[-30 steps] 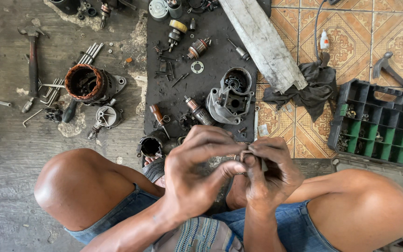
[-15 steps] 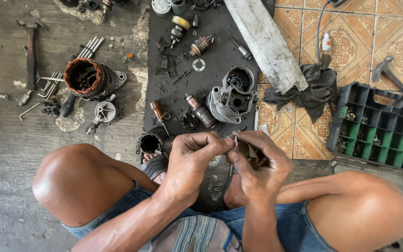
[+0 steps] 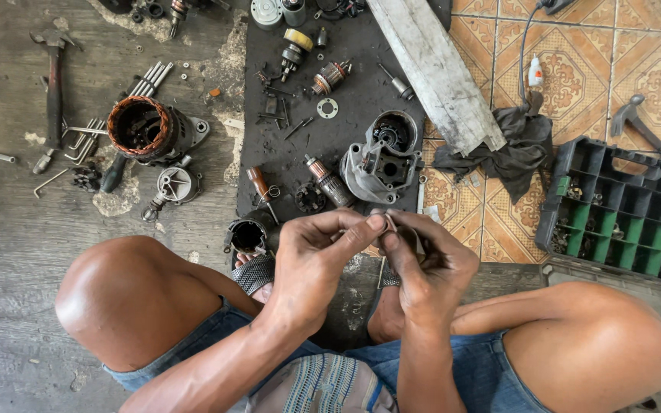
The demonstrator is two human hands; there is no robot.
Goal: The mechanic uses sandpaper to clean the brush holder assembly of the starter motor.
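We pinch a small metal part (image 3: 389, 223), maybe a ring, between left hand (image 3: 317, 260) and right hand (image 3: 430, 264). Motor housing (image 3: 382, 159) and armature (image 3: 329, 181) lie stripped on the mat; reassembly not started.

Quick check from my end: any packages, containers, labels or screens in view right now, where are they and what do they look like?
No screens or signs.
Compartment case: right, on the tiled floor; black, open, with green dividers and small parts inside.
Small squeeze bottle: upper right, on the tiles above the dark rag; white with a red tip.
Both hands, left hand and right hand, pinch a small part; no label shows.
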